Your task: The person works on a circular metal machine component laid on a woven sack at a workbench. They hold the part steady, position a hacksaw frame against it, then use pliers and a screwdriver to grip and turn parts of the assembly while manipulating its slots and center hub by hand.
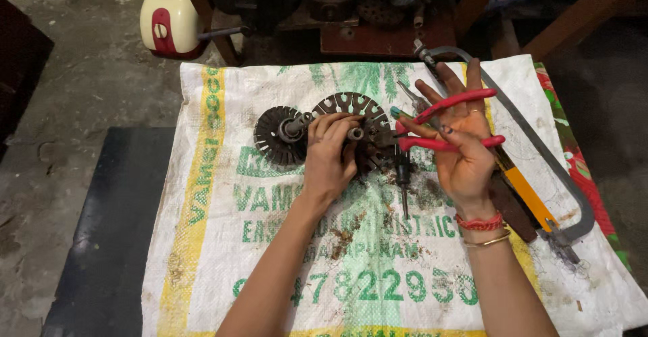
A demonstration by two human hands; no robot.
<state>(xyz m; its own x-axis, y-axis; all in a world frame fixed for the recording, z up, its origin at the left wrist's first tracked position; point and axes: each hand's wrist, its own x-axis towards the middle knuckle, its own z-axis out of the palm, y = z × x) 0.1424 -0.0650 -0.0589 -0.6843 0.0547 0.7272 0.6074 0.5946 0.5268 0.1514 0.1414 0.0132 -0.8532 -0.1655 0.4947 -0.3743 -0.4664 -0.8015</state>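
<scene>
Grey, stained concrete floor surrounds a dark low platform [108,229], over which lies a white woven sack [223,256] printed in green and yellow, spotted with rusty grime. Beyond its far edge stand wooden legs, dark machine parts and a cream appliance body with a red knob [165,16]. Along the sack's right side rests a hacksaw [547,168] with a curved grey frame and an orange-yellow handle. Near the middle of the sack sits a motor rotor assembly [351,107]: a slotted round plate on a shaft, with a dark finned fan disc [273,138] just left of it. The left hand [331,158] is curled over the shaft, fingers closed around its metal end. The right hand [462,141] is raised palm-up with fingers spread wide, red-handled pliers [442,121] held across them, the nose pointing at the shaft end. A dark screwdriver [403,175] lies on the sack between the two hands, just below the rotor
</scene>
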